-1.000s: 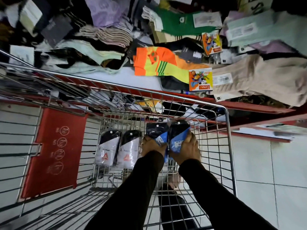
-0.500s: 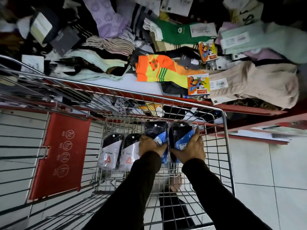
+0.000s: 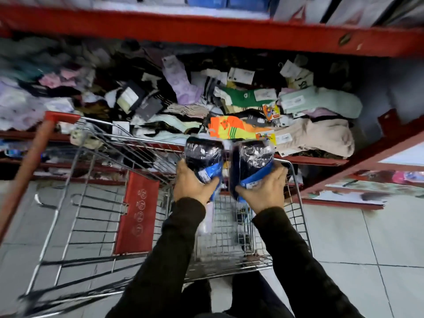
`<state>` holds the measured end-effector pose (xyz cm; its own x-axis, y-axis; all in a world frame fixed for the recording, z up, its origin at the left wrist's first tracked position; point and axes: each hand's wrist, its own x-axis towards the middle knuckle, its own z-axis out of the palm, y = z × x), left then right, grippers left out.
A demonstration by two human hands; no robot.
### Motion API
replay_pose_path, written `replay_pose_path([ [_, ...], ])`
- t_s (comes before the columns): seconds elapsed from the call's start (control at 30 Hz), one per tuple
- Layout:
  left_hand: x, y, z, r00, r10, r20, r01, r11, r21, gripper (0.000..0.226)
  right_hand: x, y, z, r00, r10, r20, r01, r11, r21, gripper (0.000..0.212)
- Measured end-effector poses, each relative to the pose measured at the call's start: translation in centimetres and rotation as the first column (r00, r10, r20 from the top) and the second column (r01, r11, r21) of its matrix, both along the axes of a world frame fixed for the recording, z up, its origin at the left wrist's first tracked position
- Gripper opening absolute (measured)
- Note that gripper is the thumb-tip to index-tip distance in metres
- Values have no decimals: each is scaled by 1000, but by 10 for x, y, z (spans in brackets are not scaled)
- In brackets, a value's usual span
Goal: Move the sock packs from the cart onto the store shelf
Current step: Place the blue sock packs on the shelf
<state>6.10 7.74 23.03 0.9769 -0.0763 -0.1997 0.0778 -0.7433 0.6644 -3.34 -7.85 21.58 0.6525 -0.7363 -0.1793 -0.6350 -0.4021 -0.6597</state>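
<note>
While cart (image 3: 298, 210) stands below, left hand (image 3: 191, 183) clamps dark sock pack (image 3: 204, 157), right hand (image 3: 266, 189) second pack (image 3: 251, 161); shelf (image 3: 321, 160) heaped with loose socks (image 3: 229, 111).

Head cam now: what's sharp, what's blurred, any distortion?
Head view: left hand and right hand with the sock packs fairly sharp; shelf pile at left and cart motion-smeared; wide-angle bends the red shelf edge; glare on the wrap.

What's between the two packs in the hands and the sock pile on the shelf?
Head view: only the cart's wire front rim; left hand's pack and right hand's pack overlap the shelf edge.
</note>
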Motion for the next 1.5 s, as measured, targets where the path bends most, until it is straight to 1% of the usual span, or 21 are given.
replay_pose_path([
  [0.1,15,13,41,990,-7,143,19,996,-84,110,17,9,34,986,1,165,2,1000,-23,138],
  [0.2,28,19,79,969,-1,247,40,987,-155,112,33,15,77,955,32,295,8,991,-132,131],
  [0.3,43,18,112,949,26,313,45,975,-217,110,51,14,114,917,59,395,32,975,-219,124],
  [0.37,48,18,133,939,31,342,71,957,-282,111,60,15,134,890,78,450,38,969,-244,123],
  [0.4,56,18,150,922,38,386,97,941,-325,111,70,16,151,852,101,514,47,962,-268,124],
  [0.5,62,17,167,881,61,469,134,918,-373,107,80,12,165,803,129,582,48,959,-279,122],
  [0.57,77,14,187,831,87,550,174,898,-405,103,94,7,184,758,145,636,72,951,-302,121],
  [0.63,99,4,210,782,100,615,216,882,-418,101,115,-2,208,724,160,671,95,940,-326,116],
  [0.7,125,-8,230,757,110,644,235,874,-425,103,138,-13,231,692,159,704,115,939,-325,114],
  [0.8,159,-30,246,767,93,635,260,859,-440,106,172,-24,252,677,132,724,184,922,-340,111],
  [0.9,188,-51,248,800,73,595,275,837,-473,108,202,-33,257,674,101,732,218,920,-327,108],
  [1.07,215,-73,237,837,76,542,240,839,-488,109,232,-39,244,719,12,695,279,911,-304,109],
  [1.17,219,-78,232,840,87,535,231,835,-499,110,238,-34,237,747,-23,665,302,902,-308,110],
  [1.3,218,-80,229,839,43,543,211,893,-397,111,234,-33,234,764,-54,642,331,888,-319,109],
  [1.4,215,-84,230,868,-21,496,197,932,-305,112,229,-34,231,797,-39,603,314,880,-358,97],
  [1.5,212,-87,232,877,-83,474,236,933,-272,111,225,-35,229,816,-21,577,278,890,-361,86],
])
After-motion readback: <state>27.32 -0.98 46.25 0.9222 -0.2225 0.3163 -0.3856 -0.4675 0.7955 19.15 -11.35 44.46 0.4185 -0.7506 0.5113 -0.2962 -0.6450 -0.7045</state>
